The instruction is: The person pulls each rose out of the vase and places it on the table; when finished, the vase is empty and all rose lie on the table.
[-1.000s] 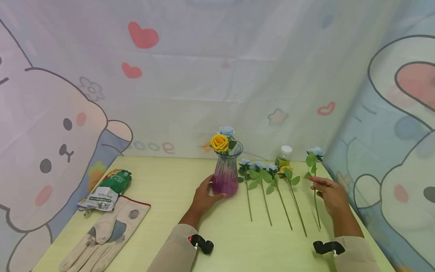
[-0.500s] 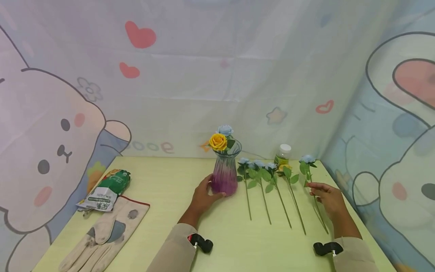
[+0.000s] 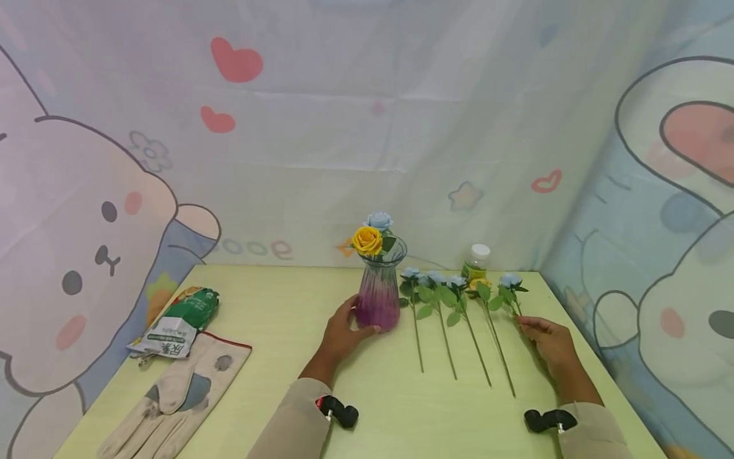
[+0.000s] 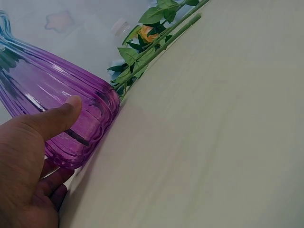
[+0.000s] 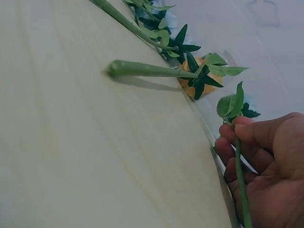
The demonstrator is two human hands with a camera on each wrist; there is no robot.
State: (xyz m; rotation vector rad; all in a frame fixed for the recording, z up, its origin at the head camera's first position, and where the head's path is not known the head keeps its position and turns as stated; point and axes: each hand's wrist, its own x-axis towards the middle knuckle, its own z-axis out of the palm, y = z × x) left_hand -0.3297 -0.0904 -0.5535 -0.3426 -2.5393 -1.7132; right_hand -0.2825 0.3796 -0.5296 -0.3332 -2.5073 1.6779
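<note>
My left hand grips the lower part of a ribbed glass vase, blue-green at the top and purple below. In the left wrist view the thumb lies along the purple glass, fingers under the far side. A yellow rose and a light blue rose stand in the vase. At the right, my right hand pinches the stem of another blue rose. The right wrist view shows thumb and fingertips on that green stem, just below its leaves.
Several roses lie in a row between the vase and my right hand, among them a yellow rose. Behind them stands a white-capped bottle. On the left lie a green-and-white packet and work gloves. A printed curtain backs the table.
The blue rose in my right hand has moved left and its head has come lower, towards the row of roses. My left hand keeps its hold on the vase.
</note>
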